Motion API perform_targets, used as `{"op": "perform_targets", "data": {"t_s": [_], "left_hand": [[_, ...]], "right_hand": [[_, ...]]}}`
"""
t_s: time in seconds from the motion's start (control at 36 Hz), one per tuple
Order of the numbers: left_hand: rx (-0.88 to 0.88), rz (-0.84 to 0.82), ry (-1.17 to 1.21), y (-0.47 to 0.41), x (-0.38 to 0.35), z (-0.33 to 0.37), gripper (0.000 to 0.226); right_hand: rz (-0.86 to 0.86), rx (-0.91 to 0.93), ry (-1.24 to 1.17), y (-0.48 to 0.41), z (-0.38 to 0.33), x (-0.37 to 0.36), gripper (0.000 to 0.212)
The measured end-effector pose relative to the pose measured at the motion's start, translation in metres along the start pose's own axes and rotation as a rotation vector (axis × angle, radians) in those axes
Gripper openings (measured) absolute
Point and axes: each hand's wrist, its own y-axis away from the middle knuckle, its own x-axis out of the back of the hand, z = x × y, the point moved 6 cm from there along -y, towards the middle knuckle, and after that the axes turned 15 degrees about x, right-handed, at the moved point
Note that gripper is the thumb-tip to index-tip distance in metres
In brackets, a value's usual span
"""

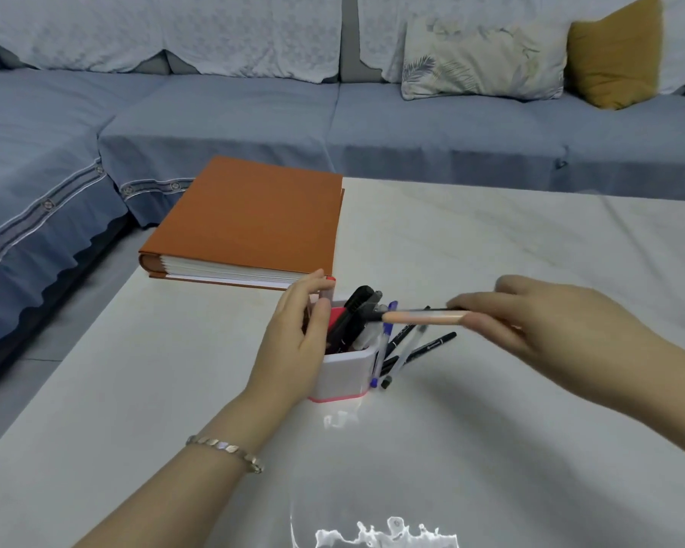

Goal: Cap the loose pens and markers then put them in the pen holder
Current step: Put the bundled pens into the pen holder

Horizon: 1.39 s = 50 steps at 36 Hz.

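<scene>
Evidently steadying it, the left hand (297,334) clasped the pen holder (345,373) on the table (491,448); the right hand (538,322) kept a pinching grip on a peach pen (424,317), level above its rim, loose pens (432,346) lying just right.

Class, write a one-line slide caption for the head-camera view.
Left hand grips the white pen holder; right hand points a peach pen at it, near an orange book.

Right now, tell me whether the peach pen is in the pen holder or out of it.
Out. The right hand holds the peach pen level, above the rim of the pen holder.
</scene>
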Motion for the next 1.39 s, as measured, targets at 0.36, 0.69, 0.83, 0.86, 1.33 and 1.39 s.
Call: {"op": "perform_targets", "data": {"t_s": [0.36,0.69,0.83,0.86,1.33,1.39], "left_hand": [[0.096,-0.221,-0.002,0.009,0.003,-0.017,0.086],[0.129,-0.278,0.255,0.003,0.002,-0.032,0.085],[0.144,-0.269,0.210,0.003,0.002,-0.034,0.083],[0.146,-0.261,0.202,0.003,0.002,-0.034,0.082],[0.173,-0.214,0.233,0.008,0.002,-0.035,0.072],[0.174,-0.210,0.237,0.009,0.002,-0.035,0.071]], "right_hand": [[-0.267,0.158,0.208,-0.105,-0.057,-0.031,0.019],[0.260,0.052,-0.385,-0.071,-0.069,-0.073,0.043],[0.608,-0.030,-0.596,-0.058,-0.036,-0.046,0.037],[0.652,-0.093,-0.554,-0.053,-0.022,-0.046,0.033],[-0.275,0.191,0.165,-0.025,0.039,-0.150,0.030],[-0.237,0.199,0.154,-0.012,0.038,-0.148,0.024]]}}
